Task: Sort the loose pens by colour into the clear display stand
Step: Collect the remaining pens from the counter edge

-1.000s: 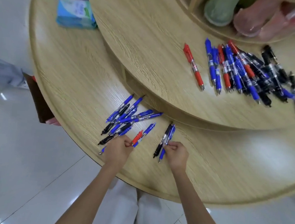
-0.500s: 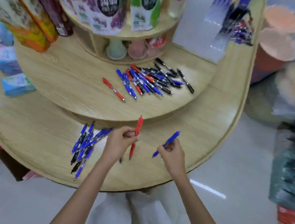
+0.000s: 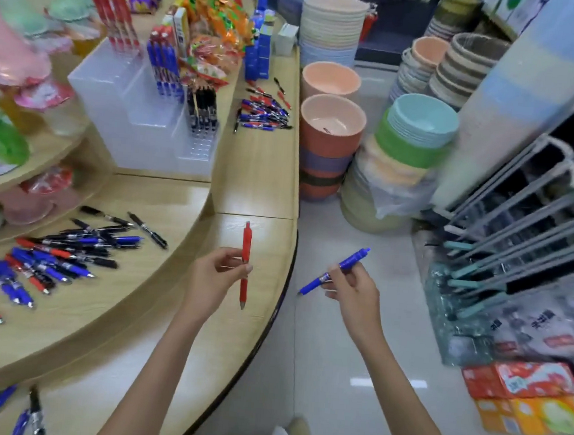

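Two pens are in hand. Our left hand (image 3: 217, 273) pinches a red pen (image 3: 246, 245) at mid-barrel and holds it upright, just inside the right edge of the wooden counter (image 3: 257, 180). Our right hand (image 3: 352, 291) pinches a blue pen (image 3: 347, 261) on a slant, out past that edge and over the floor (image 3: 335, 375).

We judge both pens light, stiff and smooth-sided, so a loose pinch could let them twist. The mid-barrel hold suits them, since it leaves the tip end free to go down into a slot.

The clear display stand (image 3: 116, 101) sits toward the far left of the counter, well apart from both hands. Its steps hold red pens at the back, blue ones below them and black ones lowest, all upright.

Loose pens (image 3: 70, 248) lie heaped on the raised tier (image 3: 100, 305) at our left. More lie by the counter's far right edge, near the stand, and a few at the near left corner.

The room looks like a crowded shop. Stacks of bowls (image 3: 332, 124) stand on the floor just beyond the right edge, and a wire rack (image 3: 517, 235) stands further right, so we have little elbow room on that side.
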